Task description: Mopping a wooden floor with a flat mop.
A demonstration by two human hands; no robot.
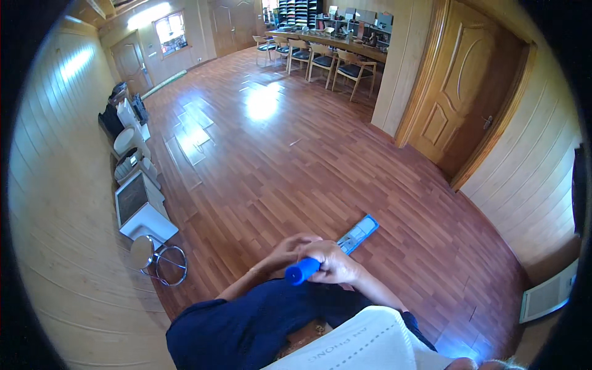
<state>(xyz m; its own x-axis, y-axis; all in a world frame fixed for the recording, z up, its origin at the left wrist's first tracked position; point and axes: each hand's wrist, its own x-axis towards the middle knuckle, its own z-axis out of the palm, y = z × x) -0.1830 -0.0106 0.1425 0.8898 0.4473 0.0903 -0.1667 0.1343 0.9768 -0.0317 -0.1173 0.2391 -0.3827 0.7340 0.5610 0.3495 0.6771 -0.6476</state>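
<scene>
A flat mop with a blue handle [302, 271] stands in front of my body, its grip end pointing up toward me. My right hand [336, 264] is closed around the handle just below its tip. Close beside it, my left hand [287, 253] is also closed on the handle, its fingers partly covered by the right. Past my hands, the flat mop head [359, 234], blue-edged with a pale middle, lies on the brown wood-plank floor [265, 197]. Most of the mop's pole is hidden behind my hands.
Along the left wall stand a round stool with metal legs [142, 251], a white boxy appliance [151, 216] and several other items. Wooden chairs [354, 69] line a long counter at the back. At right are a wooden door [459, 92] and a pale box-like unit [549, 291].
</scene>
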